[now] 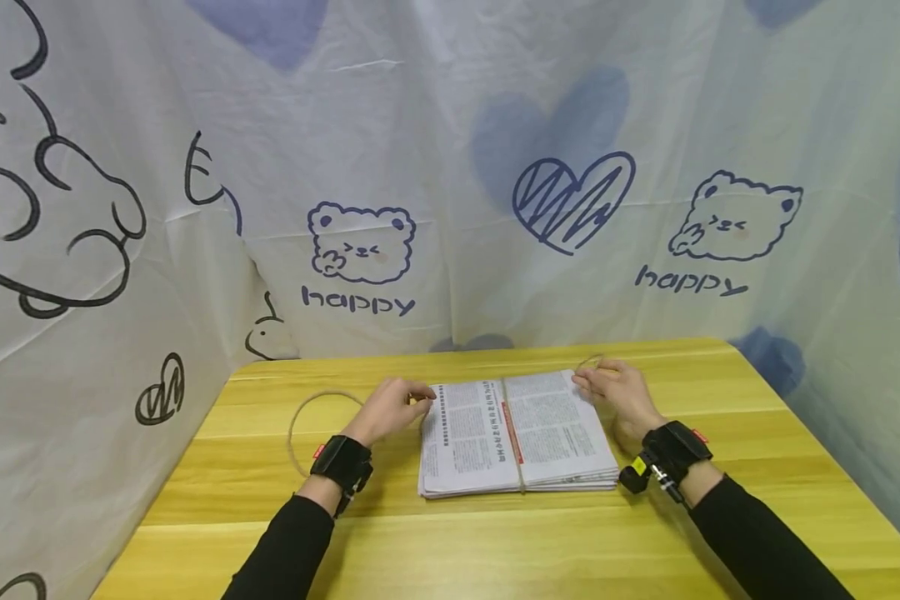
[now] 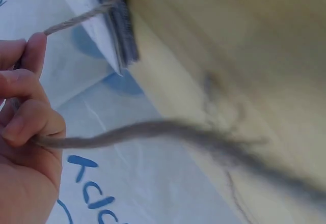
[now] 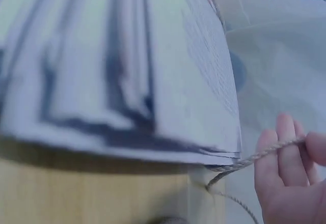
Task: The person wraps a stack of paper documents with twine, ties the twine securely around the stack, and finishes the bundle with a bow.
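A stack of folded newspapers lies on the table, with a strand of twine running across its middle from front to back. At the stack's left edge, my left hand grips a length of twine; in the left wrist view the cord passes through the curled fingers. Another stretch of it loops out over the table on the left. My right hand, at the stack's back right corner, pinches twine between thumb and fingers. What lies under the stack is hidden.
The yellow wood-grain table has its back edge against a white curtain printed with bears and hearts. More curtain hangs along the left and right sides. Each wrist wears a black strapped camera.
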`<state>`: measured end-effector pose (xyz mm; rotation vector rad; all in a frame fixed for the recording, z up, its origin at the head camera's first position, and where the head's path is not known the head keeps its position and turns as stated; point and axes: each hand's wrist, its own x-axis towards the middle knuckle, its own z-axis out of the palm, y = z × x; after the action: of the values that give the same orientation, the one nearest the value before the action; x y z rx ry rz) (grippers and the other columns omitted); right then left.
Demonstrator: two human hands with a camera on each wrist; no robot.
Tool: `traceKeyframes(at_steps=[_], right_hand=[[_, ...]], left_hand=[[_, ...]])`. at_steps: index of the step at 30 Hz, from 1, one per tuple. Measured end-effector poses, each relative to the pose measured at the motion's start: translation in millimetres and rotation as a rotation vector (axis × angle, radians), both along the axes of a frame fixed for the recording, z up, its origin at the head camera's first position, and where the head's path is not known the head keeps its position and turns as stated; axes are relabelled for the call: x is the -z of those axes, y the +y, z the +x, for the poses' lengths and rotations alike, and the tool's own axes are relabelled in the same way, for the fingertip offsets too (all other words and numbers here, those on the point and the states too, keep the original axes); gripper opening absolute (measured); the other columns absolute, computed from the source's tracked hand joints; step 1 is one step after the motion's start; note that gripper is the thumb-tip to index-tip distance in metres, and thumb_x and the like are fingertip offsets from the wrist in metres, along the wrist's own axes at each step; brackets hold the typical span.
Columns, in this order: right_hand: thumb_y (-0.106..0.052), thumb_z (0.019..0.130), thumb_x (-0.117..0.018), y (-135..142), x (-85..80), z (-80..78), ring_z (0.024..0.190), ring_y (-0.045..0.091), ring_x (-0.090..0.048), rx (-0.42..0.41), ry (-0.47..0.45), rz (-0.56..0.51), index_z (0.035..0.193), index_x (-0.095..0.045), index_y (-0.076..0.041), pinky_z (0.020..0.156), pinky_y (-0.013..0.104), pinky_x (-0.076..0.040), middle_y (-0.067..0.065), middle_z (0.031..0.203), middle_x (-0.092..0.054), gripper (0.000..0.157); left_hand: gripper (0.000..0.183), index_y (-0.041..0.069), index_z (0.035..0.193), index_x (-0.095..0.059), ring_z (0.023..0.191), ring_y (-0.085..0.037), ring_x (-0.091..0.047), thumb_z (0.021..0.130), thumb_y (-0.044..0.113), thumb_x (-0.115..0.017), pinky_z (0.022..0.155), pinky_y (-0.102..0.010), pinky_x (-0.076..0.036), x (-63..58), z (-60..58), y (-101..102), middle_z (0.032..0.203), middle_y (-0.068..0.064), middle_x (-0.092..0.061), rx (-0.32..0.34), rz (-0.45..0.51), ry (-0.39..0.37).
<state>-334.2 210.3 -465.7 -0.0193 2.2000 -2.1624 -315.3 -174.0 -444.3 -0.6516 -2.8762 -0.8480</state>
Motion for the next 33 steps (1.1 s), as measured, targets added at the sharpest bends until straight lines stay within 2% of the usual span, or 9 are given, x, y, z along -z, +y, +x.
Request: traceKeyframes(at_steps=[3,7,11,14,17,21,24,27,33], right_hand=[[-0.019,0.104,-0.048,-7.1,-4.1,-1.8,0.088,0.005,-0.071,-0.022,0.011,0.09,0.135,-0.047,0.013,0.085,0.026,-0.056,0.009,0.107,-0.073,0.044],[-0.025,0.103,-0.052,-19.2,-11.3,-3.7,0.081,0.006,-0.065,-0.027,0.085,0.257,0.125,-0.061,0.006,0.076,0.023,-0.056,0.007,0.097,-0.07,0.04],[-0.027,0.102,-0.053,-28.5,-17.6,-5.4,0.078,0.01,-0.058,-0.085,0.146,0.369,0.124,-0.065,0.003,0.073,0.025,-0.054,0.012,0.093,-0.065,0.038],[-0.027,0.104,-0.051,-33.1,-21.9,-5.5,0.077,0.012,-0.055,-0.124,0.172,0.381,0.126,-0.063,0.002,0.075,0.031,-0.053,0.018,0.095,-0.061,0.039],[-0.026,0.104,-0.049,-37.8,-27.4,-4.7,0.077,0.012,-0.054,-0.132,0.187,0.336,0.128,-0.06,0.002,0.075,0.03,-0.053,0.017,0.095,-0.06,0.039],[-0.027,0.105,-0.048,-45.1,-33.8,-3.1,0.076,0.01,-0.054,-0.097,0.16,0.198,0.13,-0.056,0.004,0.072,0.022,-0.052,0.008,0.091,-0.058,0.041],[-0.029,0.105,-0.047,-43.3,-36.1,-2.0,0.074,0.008,-0.053,-0.042,0.167,0.083,0.129,-0.055,0.003,0.069,0.02,-0.05,0.004,0.089,-0.056,0.041],[-0.029,0.104,-0.047,-33.6,-38.7,1.3,0.07,0.007,-0.052,0.006,0.212,-0.043,0.122,-0.057,-0.002,0.065,0.019,-0.049,0.002,0.087,-0.055,0.034],[-0.025,0.101,-0.055,-14.1,-46.8,12.6,0.067,0.006,-0.051,0.117,0.248,-0.358,0.107,-0.063,-0.01,0.061,0.017,-0.048,-0.003,0.08,-0.056,0.018]], left_hand=[[0.019,0.009,0.108,-0.076,0.084,-0.014,-0.063,0.093,0.016,-0.066,0.075,-0.031,-0.05,-5.1,-1.2,8.0,0.101,-0.002,-0.075,0.018,0.031,0.033],[0.018,0.01,0.108,-0.076,0.082,-0.013,-0.063,0.093,0.016,-0.066,0.073,-0.029,-0.05,-9.5,-2.4,20.1,0.101,-0.001,-0.075,0.046,0.058,0.073],[0.017,0.014,0.107,-0.076,0.08,-0.011,-0.061,0.094,0.016,-0.066,0.072,-0.027,-0.049,-14.3,-4.7,31.4,0.1,0.001,-0.075,0.057,0.085,0.117],[0.017,0.015,0.108,-0.076,0.081,-0.011,-0.062,0.095,0.017,-0.065,0.073,-0.029,-0.05,-18.8,-5.3,38.1,0.101,0.001,-0.075,0.065,0.113,0.128],[0.018,0.013,0.109,-0.075,0.085,-0.013,-0.065,0.096,0.016,-0.063,0.076,-0.031,-0.053,-22.1,-5.2,43.0,0.101,0.0,-0.075,0.08,0.137,0.123],[0.022,0.011,0.115,-0.071,0.085,-0.019,-0.068,0.1,0.015,-0.055,0.073,-0.03,-0.051,-25.2,-4.4,44.4,0.097,-0.002,-0.074,0.11,0.179,0.049],[0.023,0.012,0.117,-0.067,0.069,-0.019,-0.061,0.103,0.016,-0.05,0.062,-0.027,-0.045,-30.0,-2.6,38.2,0.086,-0.005,-0.07,0.134,0.277,-0.056],[0.02,0.013,0.114,-0.068,0.059,-0.016,-0.052,0.102,0.016,-0.052,0.055,-0.025,-0.042,-39.9,-0.9,27.3,0.079,-0.01,-0.066,0.135,0.391,-0.119],[0.021,0.003,0.114,-0.068,0.069,-0.034,-0.056,0.101,0.014,-0.055,0.058,-0.024,-0.043,-67.0,-5.1,11.1,0.094,-0.026,-0.067,0.107,0.604,-0.088]])
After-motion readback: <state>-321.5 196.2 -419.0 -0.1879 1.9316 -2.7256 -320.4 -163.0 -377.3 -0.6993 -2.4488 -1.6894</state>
